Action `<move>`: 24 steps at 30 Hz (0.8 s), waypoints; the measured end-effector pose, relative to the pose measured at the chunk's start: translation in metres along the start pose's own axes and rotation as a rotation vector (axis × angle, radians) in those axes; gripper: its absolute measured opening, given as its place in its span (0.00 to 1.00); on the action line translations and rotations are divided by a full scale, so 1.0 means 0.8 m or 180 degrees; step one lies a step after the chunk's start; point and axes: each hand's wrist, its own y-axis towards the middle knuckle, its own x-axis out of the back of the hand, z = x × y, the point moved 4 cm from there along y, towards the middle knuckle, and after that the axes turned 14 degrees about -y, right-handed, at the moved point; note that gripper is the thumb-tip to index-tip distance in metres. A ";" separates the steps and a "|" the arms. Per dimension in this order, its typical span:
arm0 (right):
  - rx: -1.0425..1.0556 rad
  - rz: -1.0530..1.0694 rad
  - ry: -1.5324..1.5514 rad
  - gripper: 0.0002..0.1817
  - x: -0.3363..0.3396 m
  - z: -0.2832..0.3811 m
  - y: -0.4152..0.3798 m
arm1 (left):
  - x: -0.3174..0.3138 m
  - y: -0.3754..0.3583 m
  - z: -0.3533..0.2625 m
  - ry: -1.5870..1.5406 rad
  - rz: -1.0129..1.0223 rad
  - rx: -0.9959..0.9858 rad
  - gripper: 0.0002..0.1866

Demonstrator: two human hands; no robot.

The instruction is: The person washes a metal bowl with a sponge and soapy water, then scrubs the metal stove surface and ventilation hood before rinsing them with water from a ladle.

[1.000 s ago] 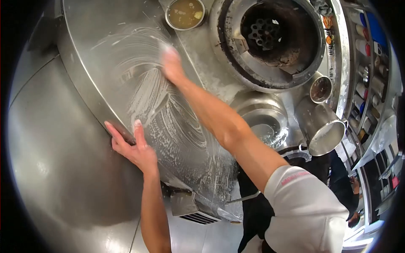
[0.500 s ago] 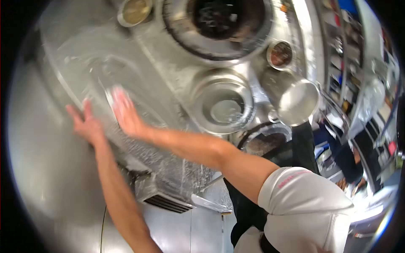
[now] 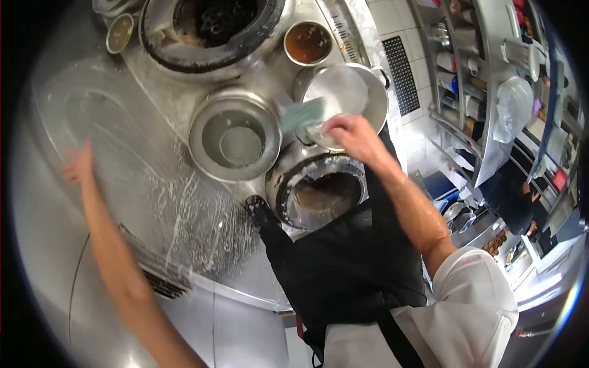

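Observation:
On the left side, my left hand [image 3: 80, 164] rests against the wet steel surface [image 3: 132, 159], its fingers spread and holding nothing. My right hand [image 3: 354, 138] is closed on a pale green cloth [image 3: 304, 115], blurred by motion, over the near rim of a large steel pot [image 3: 374, 92]. Beside the cloth sits a round steel well [image 3: 204, 132] with cloudy water in it. Whitish suds streak the steel around my left hand and below the well.
A burner ring [image 3: 162, 52] is at the top, with a bowl of reddish-brown liquid [image 3: 308, 43] nearby and a small cup [image 3: 119, 34] at upper left. Another burner [image 3: 319, 190] adjoins my apron. Shelves [image 3: 451, 61] and another person in dark clothes [image 3: 512, 196] are at right.
My right hand has moved from the wet steel surface across to the large pot, where the green cloth now shows. My left hand stays on the steel. The view has shifted.

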 end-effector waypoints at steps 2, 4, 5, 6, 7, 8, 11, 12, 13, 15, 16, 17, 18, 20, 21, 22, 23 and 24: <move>-0.0544 -0.0063 -0.0257 0.15 0.015 -0.057 -0.004 | 0.065 -0.125 -0.056 -0.1295 0.0554 -0.1407 0.49; -0.0293 -0.0370 -0.0553 0.14 0.021 -0.110 0.001 | 0.130 -0.276 -0.082 -0.2668 0.1135 -0.2454 0.40; -0.0272 -0.0350 -0.0550 0.14 0.023 -0.105 -0.001 | 0.161 -0.349 -0.085 -0.3358 0.1872 -0.2313 0.36; -0.0030 -0.0326 -0.0586 0.14 0.022 -0.084 -0.001 | 0.181 -0.411 -0.074 -0.3561 0.2166 -0.2365 0.31; 0.0221 -0.0299 -0.0603 0.14 0.012 -0.061 0.002 | 0.209 -0.461 -0.063 -0.3263 0.2116 -0.2863 0.25; 0.0699 -0.0131 -0.0428 0.14 -0.012 -0.035 0.003 | 0.224 -0.503 -0.044 -0.3511 0.2029 -0.2965 0.20; 0.1485 0.0929 0.0062 0.17 -0.125 0.033 0.031 | 0.178 -0.609 0.099 -0.4388 0.2302 -0.0979 0.13; 0.1589 0.1109 -0.0091 0.20 -0.177 0.037 0.057 | 0.156 -0.640 0.154 -0.4368 0.2106 -0.0173 0.13; 0.1797 0.0898 -0.0475 0.22 -0.233 0.024 0.090 | 0.136 -0.666 0.208 -0.4305 0.1891 0.0619 0.13; 0.1616 0.1051 -0.1805 0.25 -0.343 -0.019 0.176 | 0.105 -0.708 0.304 -0.3878 0.1260 0.1520 0.14; 0.2514 -0.0743 -0.2432 0.27 -0.400 -0.057 0.201 | 0.094 -0.727 0.350 -0.3834 0.1099 0.1586 0.14; 0.1838 -0.0058 -0.2495 0.28 -0.406 -0.040 0.213 | 0.084 -0.743 0.394 -0.3432 0.0730 0.1459 0.16; 0.1923 -0.0458 -0.2021 0.27 -0.445 -0.078 0.237 | 0.078 -0.752 0.426 -0.3020 0.0393 0.1338 0.17; 0.1455 0.0026 -0.2392 0.25 -0.461 -0.094 0.241 | 0.096 -0.750 0.462 -0.2738 0.0241 0.1268 0.18; 0.1490 -0.0292 -0.2576 0.21 -0.458 -0.090 0.238 | 0.108 -0.744 0.469 -0.2513 0.0202 0.1173 0.19; 0.1550 -0.0311 -0.2586 0.21 -0.455 -0.079 0.241 | 0.115 -0.734 0.471 -0.2534 0.0153 0.1209 0.19; 0.1428 -0.0150 -0.2187 0.19 -0.447 -0.071 0.241 | 0.131 -0.720 0.462 -0.2636 -0.0149 0.0806 0.20; 0.1303 0.0008 -0.1789 0.18 -0.441 -0.060 0.240 | 0.151 -0.703 0.451 -0.2723 -0.0458 0.0398 0.21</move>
